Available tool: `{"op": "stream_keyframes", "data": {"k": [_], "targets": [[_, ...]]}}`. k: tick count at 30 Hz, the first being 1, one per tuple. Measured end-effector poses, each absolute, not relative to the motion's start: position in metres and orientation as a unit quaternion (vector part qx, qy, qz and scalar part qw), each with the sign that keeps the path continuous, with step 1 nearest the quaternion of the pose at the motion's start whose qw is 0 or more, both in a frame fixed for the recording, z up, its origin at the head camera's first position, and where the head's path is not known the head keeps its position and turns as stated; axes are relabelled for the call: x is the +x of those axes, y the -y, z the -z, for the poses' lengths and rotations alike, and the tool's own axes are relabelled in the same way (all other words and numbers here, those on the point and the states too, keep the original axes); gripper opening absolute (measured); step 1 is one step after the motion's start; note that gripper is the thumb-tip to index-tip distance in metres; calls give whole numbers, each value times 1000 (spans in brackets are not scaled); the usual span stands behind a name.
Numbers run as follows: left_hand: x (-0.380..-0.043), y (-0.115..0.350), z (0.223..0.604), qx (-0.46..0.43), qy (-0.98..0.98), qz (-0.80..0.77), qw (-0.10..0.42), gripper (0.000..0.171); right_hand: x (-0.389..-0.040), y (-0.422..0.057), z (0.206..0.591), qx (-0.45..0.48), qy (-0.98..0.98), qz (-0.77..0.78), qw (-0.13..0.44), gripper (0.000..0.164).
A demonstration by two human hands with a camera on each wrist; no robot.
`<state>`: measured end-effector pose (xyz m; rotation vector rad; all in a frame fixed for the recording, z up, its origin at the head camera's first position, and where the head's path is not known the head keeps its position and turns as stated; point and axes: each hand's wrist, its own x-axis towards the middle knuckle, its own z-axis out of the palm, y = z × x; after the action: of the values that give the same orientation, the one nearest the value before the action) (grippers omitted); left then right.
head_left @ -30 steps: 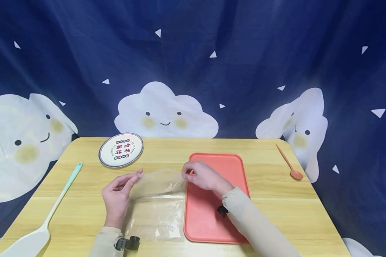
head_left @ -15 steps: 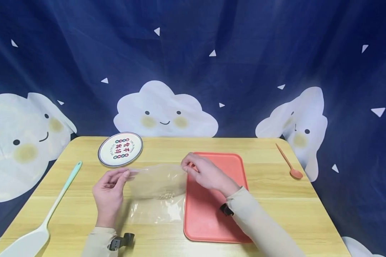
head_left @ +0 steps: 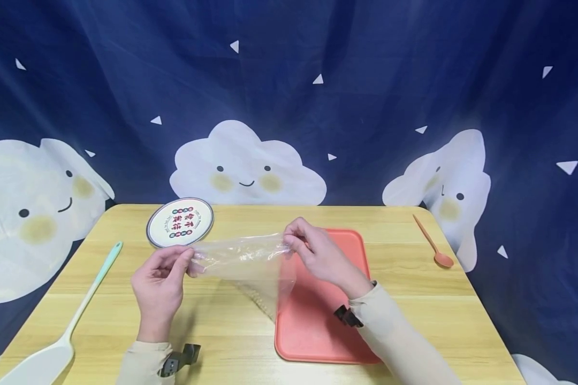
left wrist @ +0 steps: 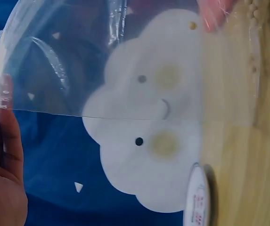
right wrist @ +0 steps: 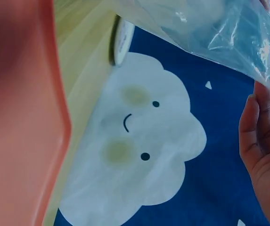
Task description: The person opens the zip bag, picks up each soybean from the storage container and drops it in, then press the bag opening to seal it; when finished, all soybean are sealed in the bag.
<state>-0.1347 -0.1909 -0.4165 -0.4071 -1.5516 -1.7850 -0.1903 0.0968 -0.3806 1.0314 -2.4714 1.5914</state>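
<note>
A clear plastic bag (head_left: 243, 251) is stretched between my two hands in the head view. My left hand (head_left: 159, 289) pinches its left end between thumb and fingers. The right hand (head_left: 320, 259) pinches its right end above the red tray (head_left: 325, 337). Small round beige pieces, like dry beans (head_left: 257, 297), lie along the bag's lower slanting edge, near the tray's left rim. In the left wrist view the bag (left wrist: 54, 61) spreads see-through above the left hand. In the right wrist view the crinkled bag (right wrist: 224, 37) partly covers the right fingertips.
A white round plate (head_left: 180, 222) with red lettering lies behind my left hand. A long spatula (head_left: 82, 310) with a pale green handle lies at the left. At the far right lies an orange-brown spoon (head_left: 435, 248). A blue curtain (head_left: 356, 107) hangs behind the table.
My left hand has moved left, and the right hand has moved up and slightly right. The bag has been lifted and pulled taut, its beans now gathered along a slanting lower edge.
</note>
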Motion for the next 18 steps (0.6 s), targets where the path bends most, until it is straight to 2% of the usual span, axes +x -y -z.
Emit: {"op": "stream_keyframes", "data": {"k": [6,11,15,18], "targets": [[-129,184,403,-183,593,703,348,10,-184,-107,371,303,782,-544,23,8],[-120,175,385,-264,572,721,290,14,-177,-119,359,296,794,-529,51,10],[-116,165,378,-332,558,714,262,16,-176,-121,353,320,805,-489,99,11],[-114,157,375,-346,563,701,268,15,-174,-117,345,371,802,-439,161,17]]}}
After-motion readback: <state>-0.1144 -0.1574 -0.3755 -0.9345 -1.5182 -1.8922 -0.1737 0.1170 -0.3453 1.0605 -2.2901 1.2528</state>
